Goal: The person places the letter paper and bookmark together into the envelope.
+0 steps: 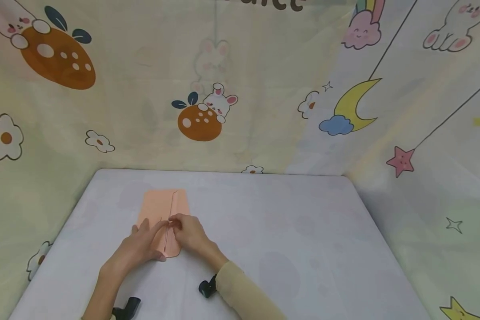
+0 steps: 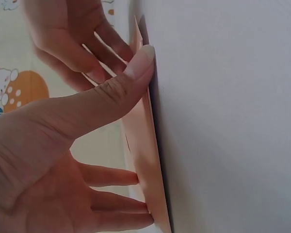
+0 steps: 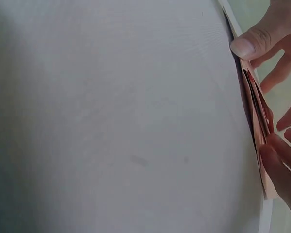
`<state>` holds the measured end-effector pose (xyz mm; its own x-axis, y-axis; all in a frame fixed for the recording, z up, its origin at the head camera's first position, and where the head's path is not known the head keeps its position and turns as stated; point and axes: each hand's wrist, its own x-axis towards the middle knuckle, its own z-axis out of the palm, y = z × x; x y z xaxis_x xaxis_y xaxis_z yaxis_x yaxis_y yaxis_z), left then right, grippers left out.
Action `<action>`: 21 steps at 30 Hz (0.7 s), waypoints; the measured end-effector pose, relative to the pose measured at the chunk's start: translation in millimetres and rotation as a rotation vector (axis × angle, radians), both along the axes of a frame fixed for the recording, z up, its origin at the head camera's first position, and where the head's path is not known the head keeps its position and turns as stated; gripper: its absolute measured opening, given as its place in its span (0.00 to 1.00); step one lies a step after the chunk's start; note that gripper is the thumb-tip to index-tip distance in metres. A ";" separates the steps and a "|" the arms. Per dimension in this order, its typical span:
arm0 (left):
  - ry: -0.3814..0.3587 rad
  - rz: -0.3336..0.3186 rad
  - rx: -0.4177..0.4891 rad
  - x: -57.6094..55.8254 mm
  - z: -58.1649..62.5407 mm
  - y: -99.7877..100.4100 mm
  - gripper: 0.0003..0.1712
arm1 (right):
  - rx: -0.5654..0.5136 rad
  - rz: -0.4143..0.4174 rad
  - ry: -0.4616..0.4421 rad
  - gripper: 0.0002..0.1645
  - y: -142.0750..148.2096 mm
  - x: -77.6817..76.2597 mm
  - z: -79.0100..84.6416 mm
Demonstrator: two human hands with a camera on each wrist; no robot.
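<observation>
A peach-coloured folded paper point(image 1: 156, 202) lies on the left part of the table, with long crease or flap lines running from its far edge to its near edge. My left hand point(image 1: 138, 249) rests over its left side, fingers extended on the paper and thumb at the near edge. In the left wrist view the straight left thumb point(image 2: 111, 97) lies along the paper's edge. My right hand point(image 1: 190, 233) pinches the raised flap near the middle line, close by the left fingertips. The right wrist view shows the layered paper point(image 3: 267, 182) slightly parted, with a red streak inside.
The white tabletop point(image 1: 296, 240) stretches away to the right of the paper. Cloth printed with rabbits, flowers and a moon point(image 1: 358, 106) hangs around the table's back and sides. A black wrist device point(image 1: 207, 288) sits by the right sleeve point(image 1: 248, 291).
</observation>
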<state>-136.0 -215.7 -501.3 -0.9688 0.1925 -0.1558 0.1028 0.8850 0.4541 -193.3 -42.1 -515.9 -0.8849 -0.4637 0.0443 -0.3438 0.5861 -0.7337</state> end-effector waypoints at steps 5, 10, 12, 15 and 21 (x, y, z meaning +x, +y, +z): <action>0.003 -0.006 -0.015 -1.0 0.5 0.2 0.55 | 0.150 0.106 0.172 0.16 3.1 0.7 1.7; 0.025 -0.006 -0.031 -1.1 0.8 0.5 0.55 | 0.213 0.181 0.191 0.21 4.9 3.5 2.1; 0.032 0.000 -0.030 -0.6 0.7 0.4 0.55 | 0.238 0.197 0.196 0.23 5.4 4.3 1.9; 0.043 0.009 -0.035 0.8 0.6 0.9 0.54 | 0.288 0.222 0.219 0.24 6.3 5.1 1.5; 0.059 0.017 -0.049 1.8 1.9 4.0 0.53 | 0.355 0.263 0.245 0.25 8.3 5.9 0.7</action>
<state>-134.2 -211.8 -499.3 -0.9797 0.1695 -0.1074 0.1128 0.9079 0.4037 -187.4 -33.8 -515.2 -0.7193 -0.6938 0.0355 -0.6508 0.6551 -0.3838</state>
